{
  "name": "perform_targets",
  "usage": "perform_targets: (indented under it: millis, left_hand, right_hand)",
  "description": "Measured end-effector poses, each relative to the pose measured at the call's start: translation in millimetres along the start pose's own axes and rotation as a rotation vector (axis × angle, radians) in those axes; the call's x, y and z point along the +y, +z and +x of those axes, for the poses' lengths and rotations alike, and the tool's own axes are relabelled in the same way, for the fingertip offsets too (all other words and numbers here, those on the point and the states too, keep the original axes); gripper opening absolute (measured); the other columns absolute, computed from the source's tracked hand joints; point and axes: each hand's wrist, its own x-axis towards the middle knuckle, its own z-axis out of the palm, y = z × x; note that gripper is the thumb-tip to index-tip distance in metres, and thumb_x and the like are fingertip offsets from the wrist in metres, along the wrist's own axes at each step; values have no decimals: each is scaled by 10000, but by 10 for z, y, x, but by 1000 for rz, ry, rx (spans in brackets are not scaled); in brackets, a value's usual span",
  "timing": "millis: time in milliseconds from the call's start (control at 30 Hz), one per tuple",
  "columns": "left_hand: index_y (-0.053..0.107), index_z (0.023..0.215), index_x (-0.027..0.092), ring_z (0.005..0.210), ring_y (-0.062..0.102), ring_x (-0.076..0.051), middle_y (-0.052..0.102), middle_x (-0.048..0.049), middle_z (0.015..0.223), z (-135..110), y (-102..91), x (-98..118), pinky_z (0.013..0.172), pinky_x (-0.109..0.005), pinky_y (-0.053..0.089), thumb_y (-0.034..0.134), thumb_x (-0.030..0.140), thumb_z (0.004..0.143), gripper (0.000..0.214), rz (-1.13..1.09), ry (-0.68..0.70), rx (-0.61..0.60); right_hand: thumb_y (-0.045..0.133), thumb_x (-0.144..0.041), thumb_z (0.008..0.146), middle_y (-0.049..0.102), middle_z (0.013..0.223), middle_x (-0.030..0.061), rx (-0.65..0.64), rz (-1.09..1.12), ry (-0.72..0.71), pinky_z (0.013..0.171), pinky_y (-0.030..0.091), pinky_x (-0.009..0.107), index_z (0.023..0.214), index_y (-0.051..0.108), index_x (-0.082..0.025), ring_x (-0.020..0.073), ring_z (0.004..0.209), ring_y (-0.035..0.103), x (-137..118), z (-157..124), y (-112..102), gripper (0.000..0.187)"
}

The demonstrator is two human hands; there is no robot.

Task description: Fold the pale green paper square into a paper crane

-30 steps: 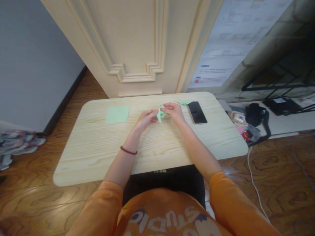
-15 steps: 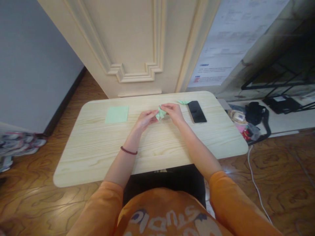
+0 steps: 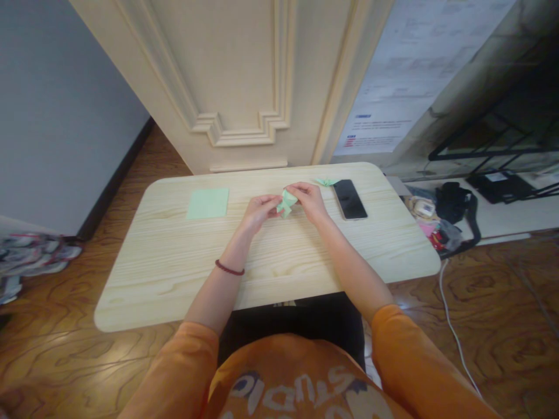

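Between my two hands, above the middle of the table (image 3: 174, 279), is a small piece of folded green paper (image 3: 286, 203). My left hand (image 3: 261, 212) pinches its left side with thumb and fingers. On the other side, my right hand (image 3: 308, 199) grips its upper right edge. The paper has several creases and points, and my fingertips hide part of it. A flat stack of square green paper (image 3: 208, 203) lies to the left of my hands. To the right, another folded green paper piece (image 3: 325, 182) rests against a phone (image 3: 350, 199) with a dark screen.
A cream panelled door or cabinet (image 3: 236, 70) stands right behind the table. At the right, a low white shelf (image 3: 502, 224) holds a black bag (image 3: 452, 201) and small items. A white cable (image 3: 449, 314) runs along the wooden floor.
The folded paper has turned slightly between my fingers and shows a wider, rounder upper part. Both hands have stayed nearly in place.
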Motion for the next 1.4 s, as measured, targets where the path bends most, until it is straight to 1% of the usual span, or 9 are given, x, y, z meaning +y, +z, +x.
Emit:
perform_targets:
  millis: [100,200,367,567,667,900,1133,1267,1400]
  left_hand:
    - [735,727,164,623,619,-122,719,-40,727,4,7,-1,615,-254,529,903,487,412,482,16,7,11]
    - [738,745,162,636,620,-122,707,-35,718,11,2,-7,633,-261,525,897,472,450,457,26,10,6]
    - [748,744,160,654,627,-128,700,-36,722,10,2,-8,667,-280,531,885,385,508,354,8,-8,-1]
    - [754,719,167,647,620,-124,715,-40,729,15,9,-15,633,-258,527,896,396,428,397,-5,-3,2]
    - [750,716,169,646,616,-127,718,-47,734,24,3,-28,632,-261,529,890,408,434,395,11,5,0]
    - [741,734,157,668,614,-126,714,-48,760,28,1,-43,671,-273,532,862,392,495,355,23,32,24]
    - [737,716,146,601,556,-98,666,-18,650,24,7,-29,612,-247,490,866,386,454,378,19,29,29]
    - [739,726,141,619,560,-104,670,-25,669,32,0,-33,614,-252,479,864,381,452,385,18,29,26]
    - [739,719,141,613,553,-103,657,-22,643,35,-1,-35,618,-254,479,870,393,447,394,20,25,18]
  right_hand:
    - [765,-449,596,651,638,-9,7,-3,8,567,427,251,721,693,-193,132,616,568,-4,-1,2,294]
    - [749,-450,616,624,625,-14,13,-15,11,556,407,252,710,679,-194,133,614,556,0,1,2,281]
    - [717,-430,639,568,579,-27,27,-30,-5,520,364,245,676,654,-197,115,567,501,-4,4,9,244]
    - [703,-411,653,526,543,-37,39,-32,-17,494,351,239,643,627,-196,102,524,456,-35,-11,26,228]
    - [694,-413,662,506,535,-40,35,-41,-11,490,342,238,635,613,-198,98,515,440,-38,-17,26,231]
    - [693,-463,678,528,571,-23,16,12,5,503,356,241,627,609,-197,110,555,477,-21,-10,16,284]
    - [752,-458,586,535,541,-35,1,8,-11,483,343,231,633,630,-182,91,524,449,-32,-15,20,306]
    - [736,-442,618,510,519,-44,7,11,-27,478,333,229,638,634,-182,84,506,425,-16,-8,16,280]
    - [719,-429,640,521,530,-40,0,16,-22,477,334,229,641,634,-182,85,505,431,-1,3,11,262]
